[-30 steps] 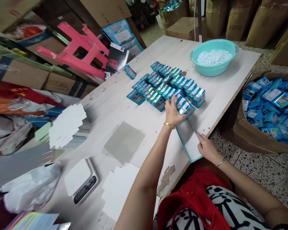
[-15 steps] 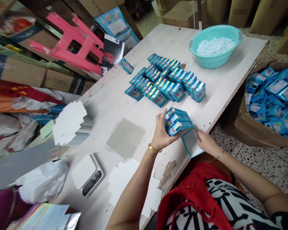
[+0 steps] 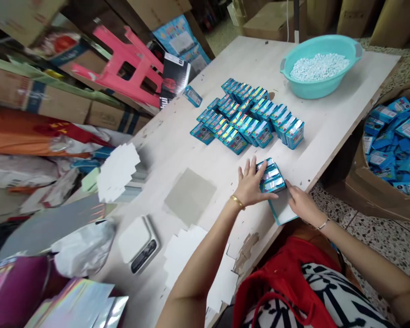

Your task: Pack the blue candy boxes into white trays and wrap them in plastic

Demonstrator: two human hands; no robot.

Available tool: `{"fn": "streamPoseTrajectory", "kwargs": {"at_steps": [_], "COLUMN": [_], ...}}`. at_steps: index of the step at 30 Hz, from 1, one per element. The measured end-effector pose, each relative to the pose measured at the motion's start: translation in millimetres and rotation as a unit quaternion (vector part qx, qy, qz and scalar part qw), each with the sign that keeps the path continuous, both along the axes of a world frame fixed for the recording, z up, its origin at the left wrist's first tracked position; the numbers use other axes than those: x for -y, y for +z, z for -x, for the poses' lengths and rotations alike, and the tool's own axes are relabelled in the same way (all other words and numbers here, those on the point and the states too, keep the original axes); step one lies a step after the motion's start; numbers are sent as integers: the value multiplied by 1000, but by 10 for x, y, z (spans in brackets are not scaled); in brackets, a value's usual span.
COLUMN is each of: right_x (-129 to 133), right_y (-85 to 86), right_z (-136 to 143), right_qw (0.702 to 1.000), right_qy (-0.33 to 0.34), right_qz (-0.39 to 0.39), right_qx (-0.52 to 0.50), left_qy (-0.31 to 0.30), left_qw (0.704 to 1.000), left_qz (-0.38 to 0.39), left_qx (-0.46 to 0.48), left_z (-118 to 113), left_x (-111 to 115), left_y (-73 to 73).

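Just in front of me, near the table's front edge, lies a blue display box (image 3: 283, 210), its white inside facing up. Several small blue packs (image 3: 272, 181) with shiny tops stand in a row at its far part. My left hand (image 3: 254, 186) lies spread across the left side of these packs, thumb stretched out. My right hand (image 3: 303, 206) grips the right edge of the display box, its index finger pointing along the packs' side. Beyond my hands, several rows of matching blue packs (image 3: 246, 119) stand on the table.
A turquoise basin (image 3: 310, 91) of small pale pellets is at the table's far right. A carton (image 3: 376, 193) full of blue packs stands on the floor at right. White card sheets (image 3: 181, 248), a grey square sheet (image 3: 190, 197) and a scale (image 3: 136, 239) lie left. A pink stool (image 3: 123, 77) leans behind.
My left hand has lowered the packs it held tilted onto the display box, and its fingers have spread. My right hand stays at the box's edge. The view has shifted slightly left.
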State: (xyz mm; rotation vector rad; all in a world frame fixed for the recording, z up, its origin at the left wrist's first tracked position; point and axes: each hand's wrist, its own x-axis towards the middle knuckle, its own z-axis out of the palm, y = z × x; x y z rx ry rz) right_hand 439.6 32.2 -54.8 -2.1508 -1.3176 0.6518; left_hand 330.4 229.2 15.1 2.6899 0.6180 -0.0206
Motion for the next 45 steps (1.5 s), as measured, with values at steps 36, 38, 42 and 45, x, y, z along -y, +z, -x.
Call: {"fn": "streamPoseTrajectory", "kwargs": {"at_steps": [36,38,42,45], "right_x": [-731,-690,-608,-592], "right_y": [37,0,-57,-81], "right_z": [503,489,435,409], "right_qw": [977,975,973,973], "right_qy": [203,216,230,229], "right_qz": [41,31,14,2], "right_qx": [48,45,19,3], "left_qy": [200,162,127,109], "left_qw": [932,950,968,979], "left_qz": [161,122,32,-9], "left_qx": [257,239,215,173], "left_z": [1924,1763,1516,1482], "left_x": [732,787,713,703], "left_y": [451,308,49,-30]}}
